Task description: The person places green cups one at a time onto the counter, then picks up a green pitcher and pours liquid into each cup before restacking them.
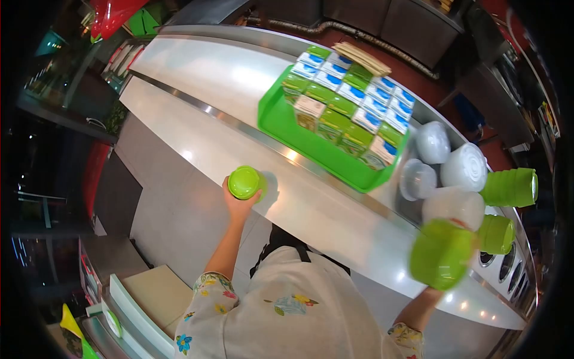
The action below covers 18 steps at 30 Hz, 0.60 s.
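Note:
My left hand [240, 204] is wrapped round a small lime-green cup [244, 182] at the near edge of the white counter [335, 218]. My right hand [470, 237], blurred by motion, grips a larger green bowl [440, 254] over the right part of the counter. The bowl hides most of that palm. Just beyond it is a translucent white container [452, 207]. Two stacks of green bowls, one farther back [510, 187] and one nearer [497, 234], lie on their sides to the right of this hand.
A green tray [326, 157] full of small green-and-white cartons [350, 105] stands on the raised back counter. Beside it are stacked clear lids [417, 179] and white plastic containers [464, 167]. Round holes [508, 261] line the far right edge. A cabinet [149, 293] stands at lower left.

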{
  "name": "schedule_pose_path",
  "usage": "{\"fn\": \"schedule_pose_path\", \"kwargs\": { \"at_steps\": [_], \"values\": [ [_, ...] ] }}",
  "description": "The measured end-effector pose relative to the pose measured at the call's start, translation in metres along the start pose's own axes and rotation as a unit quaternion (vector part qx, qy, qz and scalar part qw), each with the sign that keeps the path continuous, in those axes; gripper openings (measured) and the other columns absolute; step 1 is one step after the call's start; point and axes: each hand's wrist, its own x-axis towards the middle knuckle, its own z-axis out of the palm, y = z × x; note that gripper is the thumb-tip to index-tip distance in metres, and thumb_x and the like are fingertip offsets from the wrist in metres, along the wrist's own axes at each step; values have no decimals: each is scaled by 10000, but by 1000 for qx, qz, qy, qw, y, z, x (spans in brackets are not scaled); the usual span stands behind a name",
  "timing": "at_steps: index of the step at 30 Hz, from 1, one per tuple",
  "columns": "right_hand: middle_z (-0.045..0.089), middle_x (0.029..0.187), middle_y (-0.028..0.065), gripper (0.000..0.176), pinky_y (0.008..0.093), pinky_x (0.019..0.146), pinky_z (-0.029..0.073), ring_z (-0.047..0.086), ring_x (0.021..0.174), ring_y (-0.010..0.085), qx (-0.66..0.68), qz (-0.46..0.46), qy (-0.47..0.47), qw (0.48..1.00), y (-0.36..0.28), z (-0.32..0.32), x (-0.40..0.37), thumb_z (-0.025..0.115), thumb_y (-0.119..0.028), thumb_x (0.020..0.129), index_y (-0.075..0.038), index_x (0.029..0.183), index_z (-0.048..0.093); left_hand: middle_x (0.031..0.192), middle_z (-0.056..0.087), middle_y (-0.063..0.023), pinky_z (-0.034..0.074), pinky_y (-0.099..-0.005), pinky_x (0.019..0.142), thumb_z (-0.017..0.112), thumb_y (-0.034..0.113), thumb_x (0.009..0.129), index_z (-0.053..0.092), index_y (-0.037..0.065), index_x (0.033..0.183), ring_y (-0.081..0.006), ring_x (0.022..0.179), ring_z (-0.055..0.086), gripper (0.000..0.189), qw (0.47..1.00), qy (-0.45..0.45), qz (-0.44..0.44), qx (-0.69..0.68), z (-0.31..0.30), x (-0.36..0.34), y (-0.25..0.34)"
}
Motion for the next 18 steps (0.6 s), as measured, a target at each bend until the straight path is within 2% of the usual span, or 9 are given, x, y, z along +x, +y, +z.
{"fn": "schedule_pose_path", "kwargs": {
  "at_steps": [1,2,3,4,6,8,12,18],
  "values": [
    [476,1392,211,1150,466,1048,449,495,1294,337,46,23,-46,998,-23,86,-9,880,-565,598,-35,1461,336,1259,540,-156,472,-390,984,926,171,620,370,-18,1380,-261,1159,556,961,1000,-7,-8,2,-9,13,-8],
    [477,1387,214,1144,469,1045,455,494,1295,339,92,49,-92,990,-18,95,-23,880,-560,600,-38,1458,333,1263,540,-156,471,-388,989,927,169,617,366,-13,1383,-260,1165,555,967,999,-33,-21,-1,-17,25,-13],
    [467,1390,219,1186,462,1038,460,508,1277,344,109,75,-121,984,-8,141,-34,934,-490,539,-34,1450,328,1266,540,-155,471,-386,993,929,167,615,363,-9,1386,-259,1170,555,973,998,-61,-31,-6,-25,36,-18],
    [489,1366,213,1169,444,1049,448,532,1244,322,156,133,-126,971,4,185,-47,969,-357,515,-26,1435,329,1266,540,-155,471,-386,993,929,167,615,363,-9,1386,-259,1170,555,973,997,-67,-33,-7,-31,48,-25],
    [529,1355,192,1106,423,1042,454,541,1256,300,79,173,-173,967,22,251,-59,968,-265,512,-23,1399,353,1259,550,-149,470,-380,1002,935,160,603,370,0,1384,-254,1171,559,977,993,-91,-50,-50,-36,67,-37],
    [544,1338,189,1092,414,1035,458,556,1239,299,67,190,-175,964,48,308,-72,963,-274,526,-19,1394,353,1269,553,-152,471,-379,1003,938,160,596,373,1,1385,-256,1177,560,983,993,-107,-45,-31,-44,85,-43],
    [577,1292,184,1055,396,1008,475,595,1188,307,20,218,-174,960,70,377,-80,950,-310,563,-11,1382,356,1318,553,-169,474,-384,1008,946,168,580,382,5,1393,-266,1197,565,1003,989,-134,-56,-36,-54,109,-56],
    [539,1291,199,1085,401,1019,463,563,1201,322,-27,223,-181,958,91,424,-68,957,-301,539,9,1375,339,1331,559,-182,470,-387,1027,954,179,565,387,0,1408,-280,1209,574,1032,986,-154,-43,-39,-62,129,-71]
  ]
}}
